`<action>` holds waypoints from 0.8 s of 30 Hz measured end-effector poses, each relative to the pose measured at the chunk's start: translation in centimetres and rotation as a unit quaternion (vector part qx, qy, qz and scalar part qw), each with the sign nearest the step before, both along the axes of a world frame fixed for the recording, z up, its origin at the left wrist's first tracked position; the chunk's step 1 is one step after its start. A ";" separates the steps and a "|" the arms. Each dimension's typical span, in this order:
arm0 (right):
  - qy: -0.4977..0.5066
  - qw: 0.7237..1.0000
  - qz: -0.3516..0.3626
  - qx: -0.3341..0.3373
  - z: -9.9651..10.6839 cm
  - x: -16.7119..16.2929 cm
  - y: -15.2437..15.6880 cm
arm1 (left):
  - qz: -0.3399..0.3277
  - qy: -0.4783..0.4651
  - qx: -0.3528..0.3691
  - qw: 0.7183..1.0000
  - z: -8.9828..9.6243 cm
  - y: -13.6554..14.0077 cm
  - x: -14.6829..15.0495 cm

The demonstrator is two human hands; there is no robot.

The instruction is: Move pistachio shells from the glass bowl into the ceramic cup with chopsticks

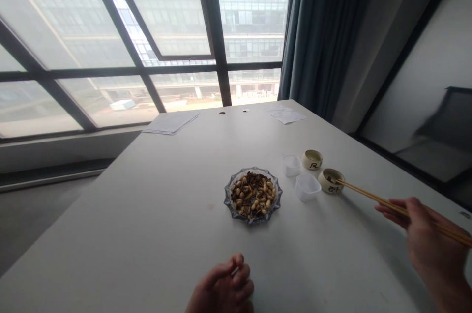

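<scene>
My right hand (429,239) is closed around a pair of wooden chopsticks (363,192). Their tips reach into the mouth of a small cream cup (327,187) with a dark character on its side. A few small dark pieces show inside that cup, too small to name. My left hand (226,288) rests low in the middle of the view, fingers curled in and thumb against them, with nothing visible in it. Just beyond it stands a scalloped glass bowl (251,221) filled with pistachios and sunflower seeds (252,195).
A second cream cup (313,164) stands behind the first. Two clear plastic containers (307,194) are left of the cups. Farther back on the white table (147,234) lie paper sheets (171,122) and a crumpled tissue (287,114). Windows and a curtain (317,33) lie beyond.
</scene>
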State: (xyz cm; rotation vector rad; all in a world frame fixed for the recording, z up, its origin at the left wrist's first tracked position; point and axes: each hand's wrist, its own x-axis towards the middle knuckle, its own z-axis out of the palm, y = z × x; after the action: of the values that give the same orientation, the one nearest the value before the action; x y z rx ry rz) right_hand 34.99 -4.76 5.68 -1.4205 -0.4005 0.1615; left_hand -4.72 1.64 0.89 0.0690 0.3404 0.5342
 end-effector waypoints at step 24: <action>-0.199 0.839 0.488 -0.136 2.9 -14.2 8.7 | -0.002 -0.002 0.023 1.000 -0.1 0.0 0.3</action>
State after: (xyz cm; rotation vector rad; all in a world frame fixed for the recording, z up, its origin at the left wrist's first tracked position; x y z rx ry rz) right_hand 20.80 3.98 8.57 -1.3999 -1.4923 0.7818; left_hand -4.42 1.67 0.74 0.1131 0.3234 0.5387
